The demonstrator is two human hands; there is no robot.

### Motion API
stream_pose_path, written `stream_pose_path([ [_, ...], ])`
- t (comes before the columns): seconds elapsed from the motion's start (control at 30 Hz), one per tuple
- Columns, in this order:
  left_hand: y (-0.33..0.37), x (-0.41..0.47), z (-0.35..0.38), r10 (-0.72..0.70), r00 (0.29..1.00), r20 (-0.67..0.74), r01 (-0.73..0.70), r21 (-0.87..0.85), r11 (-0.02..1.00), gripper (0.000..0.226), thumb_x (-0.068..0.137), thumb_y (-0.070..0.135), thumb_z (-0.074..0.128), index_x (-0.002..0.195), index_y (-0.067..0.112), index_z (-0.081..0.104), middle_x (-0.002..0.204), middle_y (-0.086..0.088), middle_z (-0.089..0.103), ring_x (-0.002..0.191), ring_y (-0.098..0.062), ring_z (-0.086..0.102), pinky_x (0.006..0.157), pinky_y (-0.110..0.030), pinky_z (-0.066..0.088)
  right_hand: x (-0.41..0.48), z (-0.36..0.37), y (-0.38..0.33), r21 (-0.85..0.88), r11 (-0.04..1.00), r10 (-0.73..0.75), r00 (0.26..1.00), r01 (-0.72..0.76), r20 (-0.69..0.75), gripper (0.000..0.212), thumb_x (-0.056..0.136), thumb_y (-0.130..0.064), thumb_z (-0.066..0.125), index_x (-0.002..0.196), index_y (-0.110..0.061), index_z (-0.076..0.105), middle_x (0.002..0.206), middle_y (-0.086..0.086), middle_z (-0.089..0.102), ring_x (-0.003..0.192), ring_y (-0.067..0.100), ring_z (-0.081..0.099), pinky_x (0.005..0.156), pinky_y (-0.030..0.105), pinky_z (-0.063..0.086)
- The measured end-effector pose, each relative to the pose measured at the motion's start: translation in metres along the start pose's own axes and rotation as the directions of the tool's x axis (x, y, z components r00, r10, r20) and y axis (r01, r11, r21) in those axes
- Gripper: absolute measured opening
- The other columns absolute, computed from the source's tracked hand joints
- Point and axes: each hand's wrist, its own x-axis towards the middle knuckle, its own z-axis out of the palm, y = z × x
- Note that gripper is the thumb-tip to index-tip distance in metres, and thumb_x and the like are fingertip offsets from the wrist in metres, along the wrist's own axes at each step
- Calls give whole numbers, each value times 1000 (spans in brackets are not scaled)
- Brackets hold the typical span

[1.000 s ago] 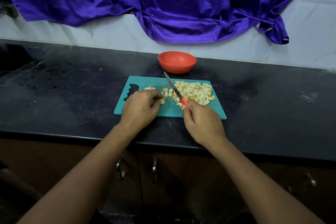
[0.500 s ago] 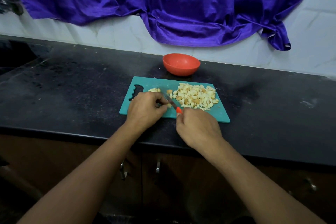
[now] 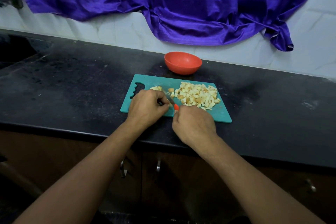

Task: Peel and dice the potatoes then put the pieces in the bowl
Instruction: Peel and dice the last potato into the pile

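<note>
Potato piece (image 3: 170,104) lies centre-frame, pinched under your left hand (image 3: 148,107); your right hand (image 3: 194,125), just right of it, grips the knife (image 3: 176,106).

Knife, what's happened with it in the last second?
The right hand swung the knife down from pointing toward the bowl and leftward, blade now low beside the left hand, which holds a potato piece. Both hands kept their hold; diced pile, bowl and cutting board stayed put.

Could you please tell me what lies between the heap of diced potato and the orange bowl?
Nothing stands between the heap of diced potato and the bowl. The head view shows only a bare strip of teal cutting board, then a short stretch of black counter.
</note>
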Motion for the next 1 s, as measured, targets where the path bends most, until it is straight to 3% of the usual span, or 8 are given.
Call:
stream_pose_path([
  [0.33, 0, -1, 1, -9, 1000, 0, 9, -9, 1000, 9, 85, 24, 77, 84, 32, 77, 80, 22, 71, 75, -1, 66, 74, -34, 60, -15, 3, 16, -26, 999, -46, 998, 47, 50, 31, 108, -43, 39, 107, -21, 60, 85, -2, 56, 79, 16, 56, 68, 36, 47],
  [0.53, -2, 0, 1, -26, 1000, 0, 26, -9, 1000, 6, 84, 28, 78, 82, 33, 75, 74, 22, 67, 73, -1, 65, 75, -34, 59, -9, -6, 31, 197, 979, 27, 995, -46, 96, 33, 108, -45, 40, 99, -23, 63, 82, -3, 61, 75, 13, 58, 59, 33, 41],
  [0.67, 0, 1, 2, -14, 1000, -28, 15, 44, 999, 3, 85, 29, 76, 86, 31, 74, 69, 18, 62, 67, -3, 61, 67, -32, 55, -5, -7, 32, 162, 985, 42, 998, -49, 51, 34, 108, -44, 40, 96, -22, 63, 82, -3, 61, 75, 14, 59, 64, 36, 46],
  [0.73, 0, 2, 3, -1, 999, -37, 4, 66, 998, 6, 85, 31, 75, 88, 32, 71, 75, 18, 60, 71, -4, 60, 67, -32, 52, -2, -3, 32, 161, 985, 49, 997, -58, 55, 34, 107, -45, 40, 98, -23, 64, 82, -3, 61, 76, 14, 59, 67, 37, 51],
  [0.8, 1, 5, 4, 9, 999, -35, -5, 100, 995, 13, 86, 35, 74, 98, 34, 70, 93, 16, 67, 81, -6, 62, 72, -31, 51, -2, 1, 31, 147, 988, 39, 998, -45, 39, 34, 107, -45, 40, 100, -22, 64, 82, -3, 61, 76, 14, 59, 69, 38, 53],
  [0.9, 3, 10, 7, 23, 999, -26, -18, 168, 986, 31, 89, 41, 69, 119, 32, 71, 119, 13, 69, 105, -11, 65, 80, -30, 47, -5, 7, 28, 89, 996, 1, 1000, 1, -21, 33, 107, -44, 39, 103, -22, 63, 79, -5, 59, 72, 12, 56, 63, 35, 47],
  [1.0, 7, 13, 11, 41, 999, -11, -37, 236, 971, 33, 92, 47, 64, 119, 31, 72, 120, 10, 67, 105, -13, 64, 75, -31, 46, -6, 7, 29, 94, 996, -7, 1000, 10, -30, 32, 108, -44, 38, 101, -23, 62, 77, -6, 58, 69, 10, 55, 61, 34, 45],
])
